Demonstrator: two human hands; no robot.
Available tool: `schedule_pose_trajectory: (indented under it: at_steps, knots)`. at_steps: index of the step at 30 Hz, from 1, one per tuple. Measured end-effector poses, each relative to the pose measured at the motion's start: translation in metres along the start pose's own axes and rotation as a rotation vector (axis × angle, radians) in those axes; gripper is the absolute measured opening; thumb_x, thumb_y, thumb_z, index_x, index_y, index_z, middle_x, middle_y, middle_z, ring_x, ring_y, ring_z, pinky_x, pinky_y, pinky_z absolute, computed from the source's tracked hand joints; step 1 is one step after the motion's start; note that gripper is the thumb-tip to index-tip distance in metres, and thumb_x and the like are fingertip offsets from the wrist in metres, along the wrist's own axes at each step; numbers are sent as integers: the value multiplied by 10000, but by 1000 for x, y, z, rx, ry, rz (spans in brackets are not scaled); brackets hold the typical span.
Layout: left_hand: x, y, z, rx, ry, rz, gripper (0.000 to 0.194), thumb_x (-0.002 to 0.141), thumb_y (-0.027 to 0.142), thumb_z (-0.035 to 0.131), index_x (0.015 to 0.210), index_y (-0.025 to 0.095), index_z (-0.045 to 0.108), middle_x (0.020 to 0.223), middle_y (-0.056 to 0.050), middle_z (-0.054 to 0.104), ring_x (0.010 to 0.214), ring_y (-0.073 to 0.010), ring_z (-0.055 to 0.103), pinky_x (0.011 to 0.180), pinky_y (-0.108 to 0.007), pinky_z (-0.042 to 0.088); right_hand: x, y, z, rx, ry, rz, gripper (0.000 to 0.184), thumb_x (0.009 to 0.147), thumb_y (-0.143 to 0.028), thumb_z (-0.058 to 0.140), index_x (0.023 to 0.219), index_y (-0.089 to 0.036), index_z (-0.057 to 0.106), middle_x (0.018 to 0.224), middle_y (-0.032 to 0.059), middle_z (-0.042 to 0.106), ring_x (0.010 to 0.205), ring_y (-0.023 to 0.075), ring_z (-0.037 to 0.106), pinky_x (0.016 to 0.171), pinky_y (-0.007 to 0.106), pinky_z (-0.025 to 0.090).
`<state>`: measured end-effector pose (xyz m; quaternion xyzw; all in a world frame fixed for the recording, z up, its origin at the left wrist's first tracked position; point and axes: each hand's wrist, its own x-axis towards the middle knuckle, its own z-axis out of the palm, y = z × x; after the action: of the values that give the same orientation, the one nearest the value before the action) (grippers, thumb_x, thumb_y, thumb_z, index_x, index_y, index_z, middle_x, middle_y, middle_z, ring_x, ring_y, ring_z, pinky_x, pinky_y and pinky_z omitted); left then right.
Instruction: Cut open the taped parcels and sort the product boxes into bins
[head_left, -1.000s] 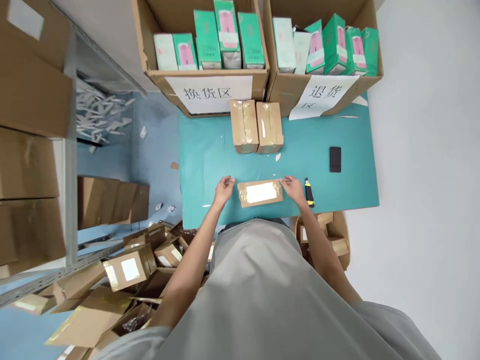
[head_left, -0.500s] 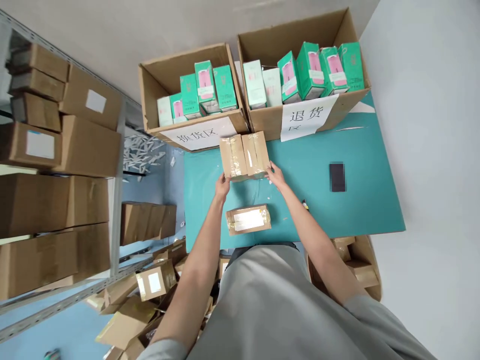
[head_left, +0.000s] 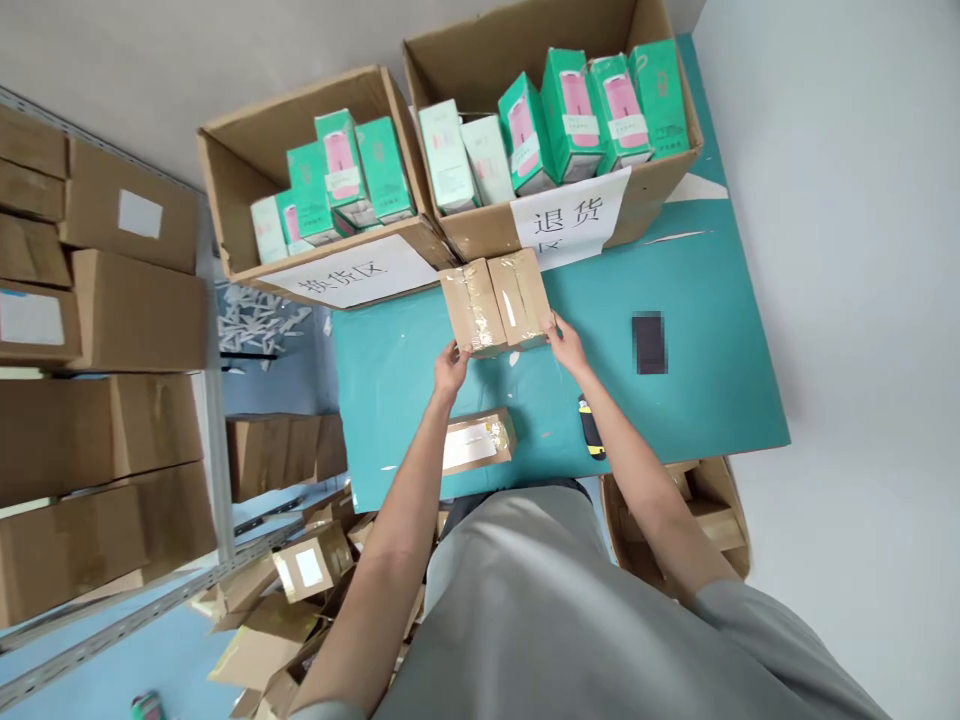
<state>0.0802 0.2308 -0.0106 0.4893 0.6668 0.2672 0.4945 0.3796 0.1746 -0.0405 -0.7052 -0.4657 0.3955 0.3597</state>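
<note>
Two small taped cardboard boxes stand side by side on the teal table, in front of the big open cartons. My left hand (head_left: 451,370) grips the near left corner of the left cardboard box (head_left: 477,305). At the near right corner of the right cardboard box (head_left: 520,295), my right hand (head_left: 566,345) has its fingers closed on the edge. Closer to my body lies a long cardboard box (head_left: 480,440) with a white label, its left end behind my left forearm. A black-and-yellow cutter (head_left: 591,428) lies beside my right forearm, partly covered by it.
Two open cartons, left (head_left: 247,210) and right (head_left: 480,60), hold several green and white product boxes and carry paper signs. A blurred dark rectangle (head_left: 649,343) lies on the table (head_left: 712,390) at right. Shelves of cartons (head_left: 142,310) stand left; boxes (head_left: 311,565) pile below.
Both hands have shifted the two small boxes to the right along the cartons' fronts. My view has moved too, and more of the cutter shows beside my right forearm.
</note>
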Motion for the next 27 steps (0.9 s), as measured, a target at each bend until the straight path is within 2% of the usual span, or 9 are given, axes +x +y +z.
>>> schedule_pose_trajectory:
  at_steps: [2, 4, 8, 12, 15, 19, 22, 24, 27]
  knots:
    - [1, 2, 0, 23, -17, 4, 653, 974, 585, 800, 1444, 139, 718, 1385, -210, 810, 1318, -368, 771, 1146, -510, 622, -5, 8, -21, -125, 44, 10, 787, 1160, -728, 354, 1689, -200, 604, 1661, 174, 653, 1558, 339, 593, 1352, 533, 434]
    - [1, 1, -2, 47, -39, 30, 683, 982, 633, 771, 1456, 145, 710, 1412, -209, 796, 1333, -356, 762, 1140, -489, 624, -18, 20, -44, -272, 125, 71, 757, 1168, -670, 391, 1698, -166, 585, 1799, 197, 488, 1694, 387, 403, 1395, 618, 324]
    - [-1, 1, -3, 86, -35, 59, 717, 992, 692, 720, 1471, 159, 699, 1433, -198, 784, 1356, -326, 748, 1138, -444, 624, -42, 50, -87, -522, 258, 228, 774, 1170, -539, 443, 1780, -63, 411, 1908, 270, 191, 1783, 436, 130, 1394, 688, 222]
    - [-1, 3, -2, 76, -36, 42, 708, 984, 666, 743, 1467, 150, 700, 1442, -208, 779, 1354, -329, 752, 1176, -463, 601, -48, 78, -111, -611, 229, 336, 820, 1152, -506, 466, 1780, 9, 357, 1879, 323, 234, 1784, 431, 111, 1402, 674, 164]
    - [3, 4, -2, 61, -25, 22, 696, 972, 614, 782, 1468, 132, 699, 1431, -222, 785, 1327, -350, 767, 1198, -502, 584, -50, 83, -117, -630, 178, 350, 834, 1137, -490, 487, 1769, 38, 355, 1859, 337, 278, 1779, 432, 133, 1404, 671, 143]
    - [10, 8, 1, 37, -22, 29, 700, 927, 595, 851, 1408, 101, 734, 1350, -246, 810, 1293, -391, 778, 1181, -532, 592, -66, 61, -101, -647, 213, 323, 849, 1122, -474, 535, 1778, 31, 345, 1895, 303, 199, 1789, 420, 99, 1429, 617, 107]
    - [10, 11, -2, -1, -54, 12, 755, 892, 616, 895, 1427, 110, 731, 1313, -232, 825, 1304, -398, 769, 1190, -553, 586, -92, 36, -66, -573, 208, 248, 832, 1124, -477, 533, 1776, 13, 369, 1904, 264, 207, 1798, 391, 101, 1444, 584, 112]
    - [3, 8, -12, -13, -92, -3, 805, 901, 619, 896, 1497, 117, 695, 1377, -238, 803, 1361, -397, 745, 1224, -556, 564, -113, 20, -35, -460, 167, 237, 830, 1130, -526, 520, 1761, 2, 409, 1896, 254, 244, 1799, 371, 130, 1448, 563, 150]
    - [-20, -12, -46, -10, -117, 1, 797, 958, 629, 838, 1550, 126, 662, 1515, -254, 732, 1484, -396, 671, 1296, -545, 502, -147, 5, 10, -211, 111, 309, 862, 1132, -662, 478, 1734, -45, 486, 1861, 231, 356, 1775, 336, 271, 1445, 515, 228]
